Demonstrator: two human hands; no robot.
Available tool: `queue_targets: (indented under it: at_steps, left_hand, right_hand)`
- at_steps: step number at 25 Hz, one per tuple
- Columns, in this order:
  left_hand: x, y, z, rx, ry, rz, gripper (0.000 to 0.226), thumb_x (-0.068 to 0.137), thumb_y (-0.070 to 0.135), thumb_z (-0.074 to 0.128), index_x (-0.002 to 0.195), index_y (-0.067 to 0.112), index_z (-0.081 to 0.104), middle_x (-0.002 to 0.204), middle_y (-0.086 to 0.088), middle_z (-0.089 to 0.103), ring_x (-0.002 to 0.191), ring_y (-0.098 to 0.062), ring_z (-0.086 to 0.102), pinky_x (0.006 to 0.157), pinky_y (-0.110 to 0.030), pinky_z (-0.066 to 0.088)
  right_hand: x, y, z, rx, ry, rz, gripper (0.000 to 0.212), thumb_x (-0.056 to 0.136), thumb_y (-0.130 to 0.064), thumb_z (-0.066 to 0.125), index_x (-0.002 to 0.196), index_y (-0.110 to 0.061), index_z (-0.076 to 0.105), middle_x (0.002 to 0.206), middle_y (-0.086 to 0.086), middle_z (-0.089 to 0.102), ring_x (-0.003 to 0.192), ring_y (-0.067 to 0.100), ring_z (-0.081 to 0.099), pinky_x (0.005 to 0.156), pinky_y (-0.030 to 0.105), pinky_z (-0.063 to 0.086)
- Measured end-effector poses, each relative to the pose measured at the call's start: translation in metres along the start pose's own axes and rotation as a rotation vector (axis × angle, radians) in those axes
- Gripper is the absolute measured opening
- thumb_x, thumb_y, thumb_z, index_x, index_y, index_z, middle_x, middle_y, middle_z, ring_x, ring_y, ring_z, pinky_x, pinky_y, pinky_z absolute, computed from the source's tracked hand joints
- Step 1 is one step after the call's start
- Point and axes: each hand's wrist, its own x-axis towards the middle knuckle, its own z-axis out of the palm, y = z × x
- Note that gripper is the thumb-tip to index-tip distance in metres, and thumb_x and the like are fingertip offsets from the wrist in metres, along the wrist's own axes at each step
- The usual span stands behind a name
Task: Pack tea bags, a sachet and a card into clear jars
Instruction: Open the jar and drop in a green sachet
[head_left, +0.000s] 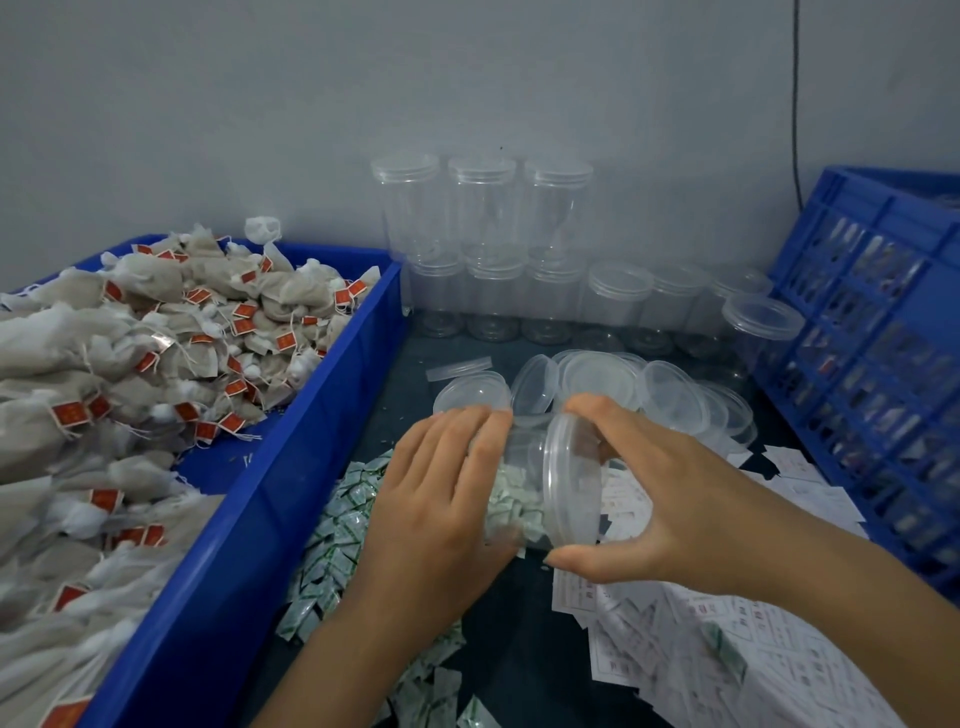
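A clear jar (519, 483) lies on its side above the table, its lid (569, 483) facing right. My left hand (441, 493) grips the jar's body from the left. My right hand (670, 499) holds the lid's rim between thumb and fingers. Through the jar I see only the pale sachets lying behind it. Tea bags (156, 364) with red tags fill a blue bin (322, 415) on the left. Green-and-white sachets (332, 551) are heaped under my left wrist. White printed cards (701, 639) spread at the lower right.
Empty lidded jars (483, 249) are stacked in two tiers against the grey wall, with more in a row to the right (675, 306). Loose clear lids (597, 384) lie behind my hands. A blue slatted crate (883, 364) stands at the right edge.
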Motion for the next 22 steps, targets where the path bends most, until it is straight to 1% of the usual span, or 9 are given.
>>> queue_targets:
  at_steps: [5, 9, 12, 13, 15, 17, 19, 21, 22]
  left_hand:
    - [0.002, 0.003, -0.011, 0.048, -0.063, 0.04, 0.086, 0.06, 0.033, 0.085, 0.132, 0.005, 0.046, 0.127, -0.01, 0.059, 0.122, -0.023, 0.05, 0.108, -0.037, 0.036]
    - [0.004, 0.001, -0.019, -0.103, -0.28, -0.037, 0.091, 0.06, 0.046, 0.084, 0.137, 0.011, 0.049, 0.13, 0.002, 0.057, 0.119, -0.014, 0.054, 0.1, -0.034, 0.046]
    - [0.003, -0.002, -0.023, -0.218, -0.353, -0.102, 0.093, 0.063, 0.052, 0.08, 0.14, 0.017, 0.044, 0.133, 0.01, 0.052, 0.12, -0.008, 0.05, 0.101, -0.027, 0.043]
    - [0.003, -0.003, -0.025, -0.204, -0.354, -0.105, 0.094, 0.062, 0.052, 0.081, 0.14, 0.017, 0.044, 0.133, 0.009, 0.052, 0.12, -0.008, 0.05, 0.102, -0.027, 0.041]
    - [0.004, -0.005, -0.025, -0.079, -0.32, -0.082, 0.097, 0.058, 0.048, 0.085, 0.139, 0.012, 0.047, 0.132, 0.003, 0.055, 0.12, -0.015, 0.053, 0.102, -0.03, 0.04]
    - [0.005, -0.002, -0.025, 0.039, -0.271, -0.052, 0.097, 0.055, 0.043, 0.088, 0.137, 0.008, 0.049, 0.129, -0.003, 0.058, 0.119, -0.021, 0.056, 0.103, -0.036, 0.042]
    - [0.004, 0.001, -0.022, 0.083, -0.234, -0.031, 0.094, 0.056, 0.039, 0.088, 0.136, 0.008, 0.048, 0.128, -0.005, 0.058, 0.121, -0.023, 0.055, 0.106, -0.043, 0.041]
    - [0.002, 0.002, -0.021, 0.084, -0.219, -0.028, 0.094, 0.057, 0.038, 0.086, 0.136, 0.01, 0.044, 0.13, -0.005, 0.057, 0.123, -0.023, 0.052, 0.108, -0.045, 0.039]
    - [0.001, 0.001, -0.02, 0.075, -0.221, -0.032, 0.094, 0.058, 0.039, 0.086, 0.137, 0.011, 0.043, 0.131, -0.004, 0.056, 0.124, -0.022, 0.051, 0.108, -0.045, 0.038]
  right_hand:
    - [-0.009, 0.0, 0.003, -0.108, 0.038, -0.088, 0.094, 0.071, -0.071, 0.069, 0.145, -0.044, 0.018, 0.131, -0.026, 0.038, 0.114, -0.003, 0.045, 0.09, 0.014, 0.044]
    - [-0.011, 0.004, 0.014, -0.489, 0.205, -0.385, 0.078, 0.072, -0.03, 0.083, 0.137, -0.022, 0.04, 0.138, 0.007, 0.049, 0.124, 0.022, 0.051, 0.092, 0.028, 0.051]
    - [-0.01, 0.006, 0.021, -0.576, 0.236, -0.496, 0.075, 0.082, -0.005, 0.066, 0.148, -0.023, 0.035, 0.154, 0.008, 0.039, 0.142, 0.027, 0.038, 0.111, 0.038, 0.039]
    - [-0.009, 0.008, 0.02, -0.519, 0.211, -0.466, 0.081, 0.086, -0.015, 0.066, 0.154, -0.029, 0.025, 0.162, 0.004, 0.027, 0.145, 0.022, 0.033, 0.112, 0.038, 0.038]
    - [-0.008, 0.003, 0.012, -0.218, 0.104, -0.234, 0.106, 0.079, -0.063, 0.07, 0.155, -0.049, -0.002, 0.165, -0.018, -0.002, 0.14, 0.002, 0.03, 0.101, 0.031, 0.044]
    - [-0.007, -0.002, 0.013, 0.1, 0.0, -0.01, 0.105, 0.066, -0.095, 0.049, 0.145, -0.065, -0.012, 0.152, -0.043, 0.008, 0.125, -0.017, 0.038, 0.093, 0.023, 0.042]
    - [-0.005, -0.001, 0.019, 0.261, -0.008, 0.05, 0.081, 0.064, -0.1, 0.034, 0.136, -0.074, 0.008, 0.123, -0.049, 0.045, 0.105, -0.016, 0.056, 0.088, 0.021, 0.047]
    - [-0.002, -0.002, 0.018, 0.23, 0.031, -0.048, 0.055, 0.069, -0.089, 0.051, 0.116, -0.076, 0.026, 0.112, -0.037, 0.055, 0.101, -0.007, 0.061, 0.085, 0.024, 0.054]
    - [-0.003, -0.002, 0.017, 0.222, 0.009, -0.099, 0.06, 0.071, -0.077, 0.065, 0.119, -0.07, 0.029, 0.117, -0.033, 0.054, 0.107, -0.005, 0.059, 0.088, 0.026, 0.055]
